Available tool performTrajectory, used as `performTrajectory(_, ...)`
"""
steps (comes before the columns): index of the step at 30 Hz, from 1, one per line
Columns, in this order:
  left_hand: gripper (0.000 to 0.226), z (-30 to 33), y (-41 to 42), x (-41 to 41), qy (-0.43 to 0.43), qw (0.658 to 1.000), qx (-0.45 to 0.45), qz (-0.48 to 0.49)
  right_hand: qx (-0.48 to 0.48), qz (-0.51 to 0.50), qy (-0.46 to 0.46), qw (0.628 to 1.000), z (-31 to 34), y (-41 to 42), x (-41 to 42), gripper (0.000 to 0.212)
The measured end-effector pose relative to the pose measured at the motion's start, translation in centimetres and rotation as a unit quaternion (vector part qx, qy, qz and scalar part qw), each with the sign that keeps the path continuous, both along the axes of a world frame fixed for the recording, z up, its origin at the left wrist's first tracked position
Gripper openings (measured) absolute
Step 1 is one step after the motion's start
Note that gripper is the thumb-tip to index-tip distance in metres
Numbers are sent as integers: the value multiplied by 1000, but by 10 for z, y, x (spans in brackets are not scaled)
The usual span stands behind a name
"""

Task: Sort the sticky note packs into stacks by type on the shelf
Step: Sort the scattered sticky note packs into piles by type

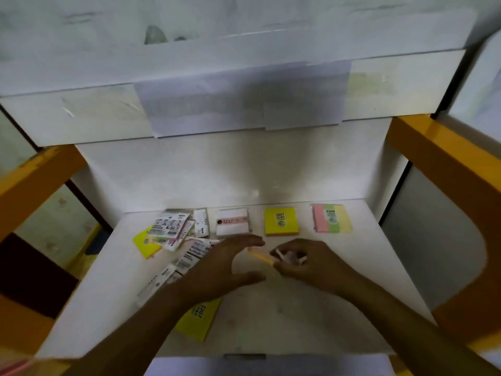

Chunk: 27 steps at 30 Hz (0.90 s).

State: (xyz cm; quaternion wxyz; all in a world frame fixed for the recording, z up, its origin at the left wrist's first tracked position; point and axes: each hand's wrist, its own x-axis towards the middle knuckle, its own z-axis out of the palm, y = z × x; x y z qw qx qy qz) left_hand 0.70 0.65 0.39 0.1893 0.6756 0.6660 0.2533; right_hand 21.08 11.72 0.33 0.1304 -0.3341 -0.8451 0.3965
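Three sorted spots are already showing along the back of the white shelf (339, 308): a white pack with a pink band (232, 222) at centre, a yellow pack marked 2207 (281, 221) to its right, and a pink, green and yellow striped pack marked 2209 (332, 218) further right, each standing apart from the others. The unsorted heap of packs (173, 234) is lying at centre left, with a loose yellow pack (146, 244) at its left edge and another yellow 2207 pack (199, 320) lower down, partly under the left forearm. The left hand (225, 263) is hovering with fingers straight and together, thumb spread below. The right hand (301, 263) is pinching a thin, blurred pack (261, 255) at centre frame; its type is too smeared to tell. Judging by the heap, most of the sorting is still waiting.
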Motion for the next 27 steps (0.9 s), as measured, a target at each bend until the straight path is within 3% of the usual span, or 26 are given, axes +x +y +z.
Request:
performTrajectory(2,56,6,-1,11,27,999,42,5,-10,-12,13,1000,15,2,-4,41)
performTrajectory(4,38,15,3,20,5,996,86,36,9,-1,15,1000,28,5,-8,53)
performTrajectory(6,19,24,6,24,-73,992,85,60,14,-19,43,999,37,8,-10,54)
performTrajectory(9,21,29,11,27,-216,971,59,83,-93,-81,153,981,42,10,-7,25)
performTrajectory(14,36,27,13,36,-432,891,3,139,-219,-111,212,946,33,5,1,40)
performTrajectory(17,41,23,18,43,-439,886,-13,147,-258,-107,205,938,20,1,3,29)
performTrajectory(21,18,17,26,50,-415,888,-2,198,-230,-133,227,937,4,-1,3,28)
performTrajectory(27,14,-5,32,36,-362,900,-37,242,-245,-128,163,947,-25,6,5,24)
